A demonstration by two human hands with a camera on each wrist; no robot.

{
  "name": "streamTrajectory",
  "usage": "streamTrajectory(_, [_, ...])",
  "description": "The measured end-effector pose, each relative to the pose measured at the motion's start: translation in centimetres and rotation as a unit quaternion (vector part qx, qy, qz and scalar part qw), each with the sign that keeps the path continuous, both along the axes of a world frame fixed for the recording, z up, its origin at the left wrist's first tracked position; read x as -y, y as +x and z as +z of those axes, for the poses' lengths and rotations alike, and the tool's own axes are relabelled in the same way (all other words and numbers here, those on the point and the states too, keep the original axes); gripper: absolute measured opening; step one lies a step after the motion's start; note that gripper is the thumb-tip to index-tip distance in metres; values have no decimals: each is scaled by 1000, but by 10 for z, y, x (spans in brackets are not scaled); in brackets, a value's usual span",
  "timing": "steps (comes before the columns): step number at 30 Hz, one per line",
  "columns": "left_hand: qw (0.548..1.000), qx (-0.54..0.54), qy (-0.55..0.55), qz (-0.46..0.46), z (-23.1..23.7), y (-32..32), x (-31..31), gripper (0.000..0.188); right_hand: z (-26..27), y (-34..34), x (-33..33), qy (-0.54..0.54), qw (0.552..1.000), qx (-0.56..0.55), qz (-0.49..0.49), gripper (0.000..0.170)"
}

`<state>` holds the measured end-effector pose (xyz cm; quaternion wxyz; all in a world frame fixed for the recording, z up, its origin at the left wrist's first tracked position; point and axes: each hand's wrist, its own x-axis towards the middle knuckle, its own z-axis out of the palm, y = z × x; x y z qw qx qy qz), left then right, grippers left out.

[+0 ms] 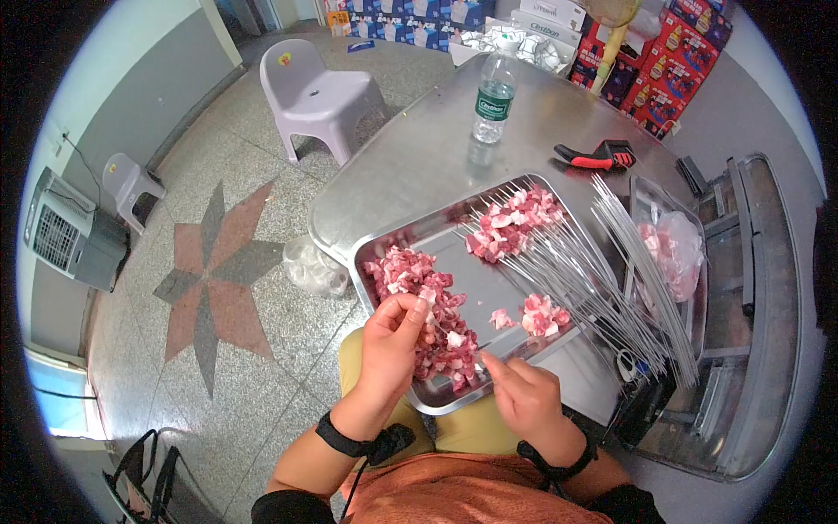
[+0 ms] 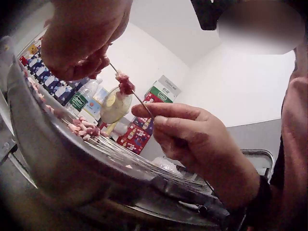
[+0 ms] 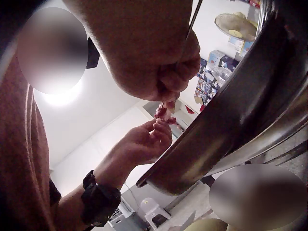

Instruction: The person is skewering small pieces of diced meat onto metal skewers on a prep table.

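Note:
In the head view the left hand (image 1: 391, 348) pinches a piece of meat at the tip of a thin metal skewer, above the pile of raw cubes (image 1: 403, 266) along the tray's left side. The right hand (image 1: 528, 397) grips that skewer (image 2: 140, 101) between thumb and fingers; meat pieces (image 2: 124, 83) are threaded on it in the left wrist view. Loaded skewers (image 1: 515, 223) lie across the far right of the metal tray (image 1: 476, 306), and a small cluster of meat (image 1: 543, 315) sits near its right edge. In the right wrist view the left hand (image 3: 144, 143) touches the meat.
Bare skewers (image 1: 646, 279) lie right of the tray, beside a plastic bag (image 1: 676, 253) of meat. A water bottle (image 1: 494, 100) and a red-black tool (image 1: 597, 156) stand farther back on the metal table (image 1: 410, 148). A chair (image 1: 319, 96) and boxes are beyond.

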<state>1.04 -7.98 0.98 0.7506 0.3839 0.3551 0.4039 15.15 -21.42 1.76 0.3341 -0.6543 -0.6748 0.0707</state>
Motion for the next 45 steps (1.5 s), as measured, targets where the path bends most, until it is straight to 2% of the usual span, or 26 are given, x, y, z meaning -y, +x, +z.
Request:
streamTrajectory(6, [998, -34, 38, 26, 4, 0, 5, 9, -1, -1, -1, -4, 1000, 14, 4, 44])
streamTrajectory(11, [988, -144, 48, 15, 13, 1, 14, 11, 2, 0, -1, -8, 1000, 27, 10, 45])
streamTrajectory(17, [981, -117, 152, 27, 6, -5, 14, 8, 7, 1, 0, 11, 999, 33, 19, 44])
streamTrajectory(27, [992, -62, 109, -12, 14, -12, 15, 9, 13, 4, 5, 11, 999, 33, 30, 46])
streamTrajectory(29, [993, -89, 63, -54, 22, -12, 17, 9, 14, 4, 5, 8, 999, 32, 33, 47])
streamTrajectory(32, [992, -99, 54, -51, 22, -13, 18, 9, 16, 3, 5, 8, 999, 27, 39, 48])
streamTrajectory(38, [986, -120, 75, -87, 20, -14, 19, 11, 16, 0, -1, 15, 999, 3, 40, 47])
streamTrajectory(41, [994, -78, 44, -61, 24, -16, 17, 11, 11, 2, 0, 15, 999, -16, 32, 45])
streamTrajectory(43, [994, -53, 55, -80, 17, -29, 8, 14, 9, 3, 0, 14, 999, -21, 27, 44])
streamTrajectory(45, [993, -49, 91, -47, 6, -35, -1, 18, 9, 3, 1, 12, 999, -28, 23, 43])
